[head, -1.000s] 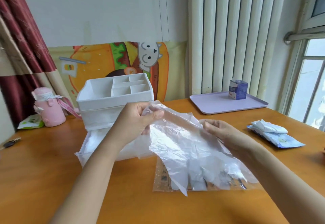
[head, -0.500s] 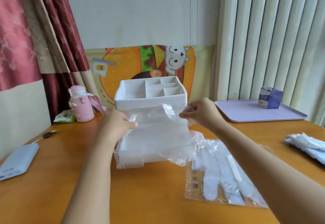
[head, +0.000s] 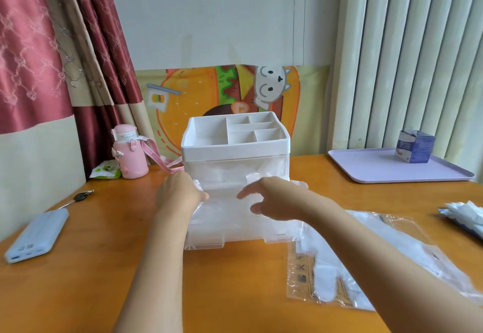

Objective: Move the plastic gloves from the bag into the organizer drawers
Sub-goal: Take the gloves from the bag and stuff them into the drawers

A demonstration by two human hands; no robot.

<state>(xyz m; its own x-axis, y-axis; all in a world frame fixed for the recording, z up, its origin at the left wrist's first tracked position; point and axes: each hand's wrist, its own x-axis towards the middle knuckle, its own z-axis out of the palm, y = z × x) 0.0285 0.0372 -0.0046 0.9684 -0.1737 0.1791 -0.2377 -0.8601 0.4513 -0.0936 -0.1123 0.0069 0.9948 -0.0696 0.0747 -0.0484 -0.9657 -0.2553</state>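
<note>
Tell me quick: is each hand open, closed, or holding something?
Left hand: pinches the edge of the plastic glove over the open drawer.
Right hand: open, fingers spread over the plastic glove, gripping nothing.

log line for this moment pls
step: laying glove in pulled-out drawer | left hand: pinches glove edge | right hand: fingers spread over drawer | bag: on table, more gloves inside

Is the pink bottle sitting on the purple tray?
No, the pink bottle stands on the table beside the curtain; the purple tray holds only a blue box.
</note>
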